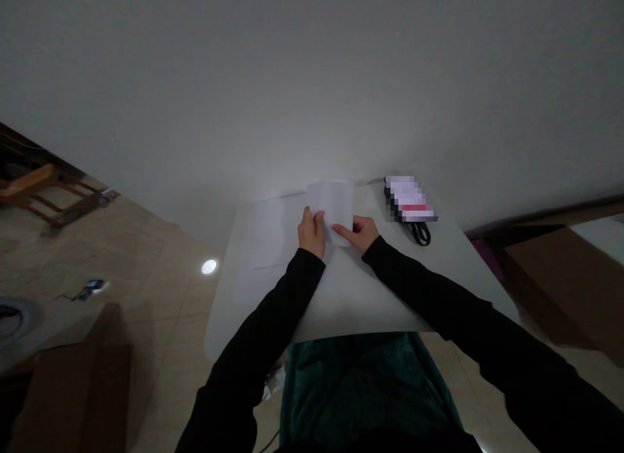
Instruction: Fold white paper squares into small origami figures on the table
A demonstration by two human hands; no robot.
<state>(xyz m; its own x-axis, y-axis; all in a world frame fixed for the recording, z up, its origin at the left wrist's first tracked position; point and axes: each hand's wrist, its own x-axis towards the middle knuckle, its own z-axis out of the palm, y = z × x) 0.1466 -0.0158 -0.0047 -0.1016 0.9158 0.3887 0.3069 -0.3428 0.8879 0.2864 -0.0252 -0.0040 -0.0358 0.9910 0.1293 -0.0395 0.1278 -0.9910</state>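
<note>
Head view, centre: a paper point(334, 203) stands half lifted off the white table point(370, 297), its lower edge down between two hands in black sleeves.
Left hand point(312, 232): fingers closed on the paper's left edge, pinching it.
Right hand point(361, 233): forefinger stretched onto the paper's lower right part, the other fingers curled; I cannot tell whether it grips or only presses.
Doing it well: to my eye this is a fold being set. It wants the edges kept matched under the left pinch while the forefinger runs firmly along the crease, with the paper flat against the table.
Paper: thin, matt, pale, oblong, with square corners; it looks easy to crumple.
Sheet point(267, 235): left of the hands, a second pale leaf lies flat on the table.
Table: smooth and white, with rounded corners.
Upper right of the table: a blurred card point(409, 203) with a black strap, well apart from the hands.
Left of the frame: beige tiled floor point(160, 258) and a wooden chair point(39, 193).
</note>
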